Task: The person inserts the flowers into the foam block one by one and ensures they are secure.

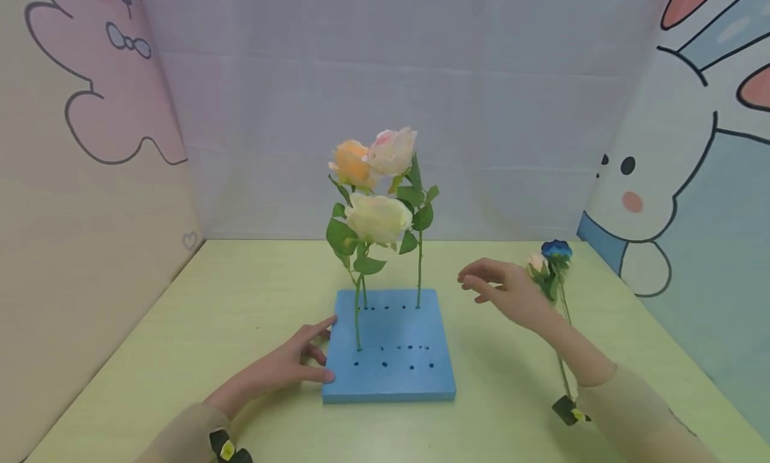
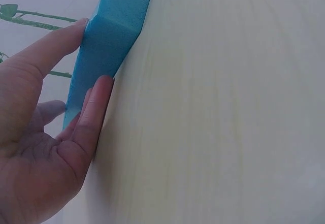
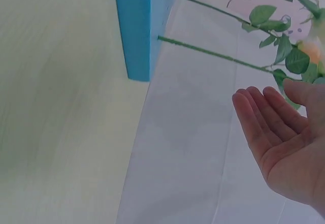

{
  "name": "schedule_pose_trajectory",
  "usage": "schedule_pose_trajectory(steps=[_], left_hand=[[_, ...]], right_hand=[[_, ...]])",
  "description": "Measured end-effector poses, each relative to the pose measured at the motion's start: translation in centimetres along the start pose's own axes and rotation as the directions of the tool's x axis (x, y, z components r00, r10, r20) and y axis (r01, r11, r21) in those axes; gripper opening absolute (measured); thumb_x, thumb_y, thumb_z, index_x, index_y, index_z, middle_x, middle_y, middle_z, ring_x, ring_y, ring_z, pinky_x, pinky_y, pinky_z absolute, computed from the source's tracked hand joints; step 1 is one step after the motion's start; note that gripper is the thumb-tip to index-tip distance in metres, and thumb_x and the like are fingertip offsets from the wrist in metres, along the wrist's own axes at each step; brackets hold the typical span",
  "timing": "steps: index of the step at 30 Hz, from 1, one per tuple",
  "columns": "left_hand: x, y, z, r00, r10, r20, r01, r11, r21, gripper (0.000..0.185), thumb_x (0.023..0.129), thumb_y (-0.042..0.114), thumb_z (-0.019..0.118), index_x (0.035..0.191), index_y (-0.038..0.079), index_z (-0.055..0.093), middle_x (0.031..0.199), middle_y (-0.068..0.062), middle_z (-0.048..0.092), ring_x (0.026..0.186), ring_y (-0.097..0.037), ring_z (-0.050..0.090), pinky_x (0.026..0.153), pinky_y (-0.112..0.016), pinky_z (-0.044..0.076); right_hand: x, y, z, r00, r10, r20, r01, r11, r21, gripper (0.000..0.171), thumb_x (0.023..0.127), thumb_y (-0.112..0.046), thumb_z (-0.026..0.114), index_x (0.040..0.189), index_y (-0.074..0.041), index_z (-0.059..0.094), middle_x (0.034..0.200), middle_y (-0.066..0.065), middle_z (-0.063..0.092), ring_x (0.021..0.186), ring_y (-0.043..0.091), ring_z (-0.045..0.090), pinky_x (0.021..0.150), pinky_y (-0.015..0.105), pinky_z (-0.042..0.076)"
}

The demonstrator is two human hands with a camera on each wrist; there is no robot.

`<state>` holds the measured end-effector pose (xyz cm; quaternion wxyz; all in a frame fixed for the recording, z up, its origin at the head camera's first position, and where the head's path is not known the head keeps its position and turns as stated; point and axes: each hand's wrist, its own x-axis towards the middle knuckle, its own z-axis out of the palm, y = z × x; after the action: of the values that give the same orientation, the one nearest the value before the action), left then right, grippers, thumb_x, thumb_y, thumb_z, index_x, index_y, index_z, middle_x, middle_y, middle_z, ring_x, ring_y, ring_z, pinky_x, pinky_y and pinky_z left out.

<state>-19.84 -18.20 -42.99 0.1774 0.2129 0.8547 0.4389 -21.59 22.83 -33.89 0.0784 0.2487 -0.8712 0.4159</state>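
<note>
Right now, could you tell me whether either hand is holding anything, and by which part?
The left hand holds the blue foam block by its left edge, fingers straight. The right hand is open, holding nothing.

The square blue foam block (image 1: 415,376) looks matt and finely grained, its top pierced with small round holes, its cut edges soft. The pale green tabletop (image 1: 228,302) shows a faint wood-grain pattern with a smooth, low-sheen finish. The cream, orange and pink roses (image 1: 375,182) look like fabric petals on plastic green stems. The backdrop panels (image 1: 481,115) look like matt printed sheet.
</note>
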Motion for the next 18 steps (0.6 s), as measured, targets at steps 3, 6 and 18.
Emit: schedule_pose_trajectory(steps=[3,6,18], left_hand=[[0.0,0.0,0.0,1.0,0.002,-0.001,-0.002,1.0,0.005,0.096,0.085,0.034,0.077,0.159,0.02,0.018,0.146,-0.016,0.035,0.109,-0.018,0.056,0.083,-0.027,0.046],[0.0,0.1,0.1,1.0,-0.012,-0.004,0.012,1.0,0.006,0.096,0.085,0.035,0.078,0.159,0.021,0.019,0.146,-0.015,0.035,0.11,-0.019,0.055,0.083,-0.027,0.046],[0.0,0.2,0.1,1.0,-0.012,0.001,0.012,1.0,-0.011,0.096,0.085,0.033,0.078,0.159,0.021,0.018,0.149,-0.016,0.034,0.111,-0.021,0.055,0.083,-0.029,0.046]], right_hand=[[-0.7,1.3,-1.4,0.998,-0.008,-0.068,0.004,0.999,-0.054,0.019,0.1,-0.015,0.058,0.113,-0.005,0.068,0.107,0.013,0.072,0.093,0.009,0.071,0.072,0.022,0.058],[-1.5,2.5,-2.3,0.993,0.011,-0.116,-0.024,0.994,-0.108,0.02,0.1,-0.016,0.058,0.113,-0.005,0.067,0.108,0.015,0.072,0.089,-0.007,0.065,0.071,0.02,0.057],[-4.4,6.2,-5.0,0.965,0.114,-0.236,-0.173,0.953,-0.247,0.024,0.1,-0.021,0.059,0.116,-0.004,0.066,0.111,0.019,0.072,0.082,-0.023,0.053,0.067,0.018,0.054]])
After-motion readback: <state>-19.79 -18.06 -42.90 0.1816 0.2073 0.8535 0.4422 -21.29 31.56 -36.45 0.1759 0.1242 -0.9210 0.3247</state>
